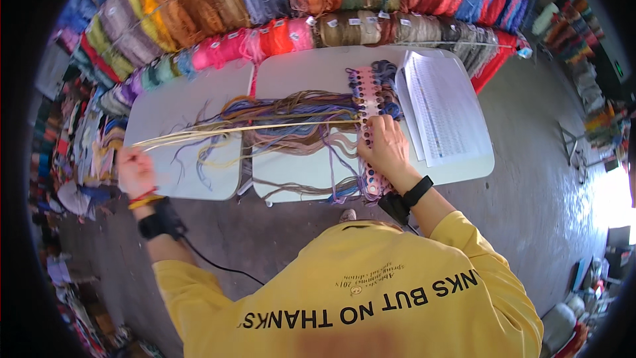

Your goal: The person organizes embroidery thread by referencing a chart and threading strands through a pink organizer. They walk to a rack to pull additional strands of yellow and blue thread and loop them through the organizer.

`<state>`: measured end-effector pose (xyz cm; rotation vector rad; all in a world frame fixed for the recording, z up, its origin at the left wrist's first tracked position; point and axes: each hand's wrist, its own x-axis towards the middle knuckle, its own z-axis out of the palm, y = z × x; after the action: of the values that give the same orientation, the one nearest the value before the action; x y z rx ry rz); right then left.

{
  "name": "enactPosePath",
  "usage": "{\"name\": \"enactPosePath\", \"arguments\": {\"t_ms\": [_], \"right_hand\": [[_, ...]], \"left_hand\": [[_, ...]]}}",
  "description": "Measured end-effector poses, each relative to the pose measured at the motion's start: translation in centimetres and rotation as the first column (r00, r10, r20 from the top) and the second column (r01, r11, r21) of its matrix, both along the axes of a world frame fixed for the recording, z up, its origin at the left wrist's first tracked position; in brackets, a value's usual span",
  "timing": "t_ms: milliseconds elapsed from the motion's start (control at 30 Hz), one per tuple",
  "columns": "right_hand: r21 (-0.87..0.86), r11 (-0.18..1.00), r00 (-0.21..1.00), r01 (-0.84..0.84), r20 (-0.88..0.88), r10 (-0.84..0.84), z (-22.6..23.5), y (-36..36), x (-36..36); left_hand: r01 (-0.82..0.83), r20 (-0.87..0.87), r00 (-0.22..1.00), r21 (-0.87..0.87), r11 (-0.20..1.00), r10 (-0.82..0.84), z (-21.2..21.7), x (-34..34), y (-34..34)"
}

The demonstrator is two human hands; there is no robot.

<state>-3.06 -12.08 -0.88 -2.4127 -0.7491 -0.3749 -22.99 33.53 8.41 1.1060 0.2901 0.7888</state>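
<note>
cream-yellow strands (265, 126), thin and taut, run from the left hand (136, 171).

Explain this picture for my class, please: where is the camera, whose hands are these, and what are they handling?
There is no machine here, just one person's bare hands. The single picture comes from a wide fisheye camera worn on the head, looking down, so straight edges bend near the rim.

On the two smooth white tables lie a long pink strip with round holes, loose brown, blue and purple threads, and white printed paper sheets.

The left hand, slightly blurred, appears to hold the ends of long pale-yellow threads, stretched nearly straight. The right hand rests at the strip, where those threads meet it.
</note>
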Motion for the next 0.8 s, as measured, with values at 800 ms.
{"name": "enactPosePath", "arguments": {"t_ms": [800], "right_hand": [[0.324,0.754,0.72,-0.572,-0.242,0.65,7.1,26.1,-19.9]], "left_hand": [[-0.285,-0.476,0.437,0.732,0.619,0.764,12.4,-41.5,7.3]]}}
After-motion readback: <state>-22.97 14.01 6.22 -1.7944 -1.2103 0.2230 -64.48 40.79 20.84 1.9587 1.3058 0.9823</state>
